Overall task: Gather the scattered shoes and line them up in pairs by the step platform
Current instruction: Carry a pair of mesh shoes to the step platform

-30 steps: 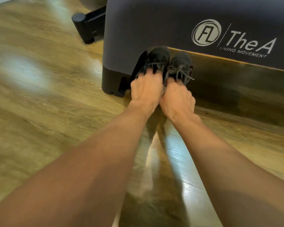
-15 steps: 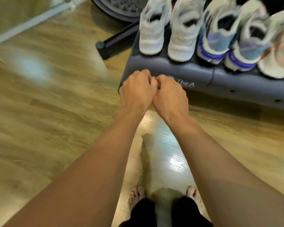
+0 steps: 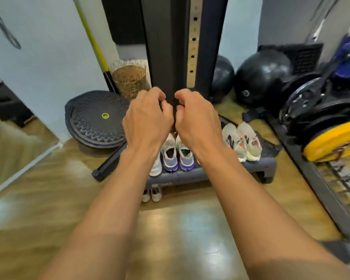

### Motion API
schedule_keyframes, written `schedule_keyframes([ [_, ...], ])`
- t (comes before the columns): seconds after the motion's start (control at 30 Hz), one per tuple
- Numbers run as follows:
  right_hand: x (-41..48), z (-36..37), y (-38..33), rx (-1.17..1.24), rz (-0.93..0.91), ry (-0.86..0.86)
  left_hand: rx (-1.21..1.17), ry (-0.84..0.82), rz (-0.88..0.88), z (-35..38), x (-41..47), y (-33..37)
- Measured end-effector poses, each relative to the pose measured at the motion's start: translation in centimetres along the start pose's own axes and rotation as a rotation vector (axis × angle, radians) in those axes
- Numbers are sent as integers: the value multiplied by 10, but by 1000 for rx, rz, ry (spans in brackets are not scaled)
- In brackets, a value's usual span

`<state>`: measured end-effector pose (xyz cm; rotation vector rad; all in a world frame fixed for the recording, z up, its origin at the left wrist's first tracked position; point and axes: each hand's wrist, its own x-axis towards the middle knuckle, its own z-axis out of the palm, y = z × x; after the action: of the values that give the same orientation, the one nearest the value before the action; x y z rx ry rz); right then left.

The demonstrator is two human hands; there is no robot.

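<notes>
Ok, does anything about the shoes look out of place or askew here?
Nothing spilled or damaged. On the platform the purple pair and white pair stand neatly side by side. Only oddity: a small pair sits on the floor at the platform's front, not on top with the rest.

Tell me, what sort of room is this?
Probably a small gym or workout corner. There are black exercise balls against the wall, a yellow weight plate on the right, and an aerobic step with shoes lined up on it.
</notes>
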<state>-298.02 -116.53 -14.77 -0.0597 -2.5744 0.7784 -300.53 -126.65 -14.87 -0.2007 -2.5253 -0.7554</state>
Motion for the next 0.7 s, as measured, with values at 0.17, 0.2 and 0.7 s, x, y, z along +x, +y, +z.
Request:
schedule_keyframes([
  [0.17,-12,-134,-10,-64,52,162,-92,-6,143,-65,7,103],
  [0.2,-21,-158,-10,-74,64,187,-113,-8,168,-75,2,122],
  [0.7,-255,-487,20,-399,397,591,-570,-158,646,-181,-182,438],
])
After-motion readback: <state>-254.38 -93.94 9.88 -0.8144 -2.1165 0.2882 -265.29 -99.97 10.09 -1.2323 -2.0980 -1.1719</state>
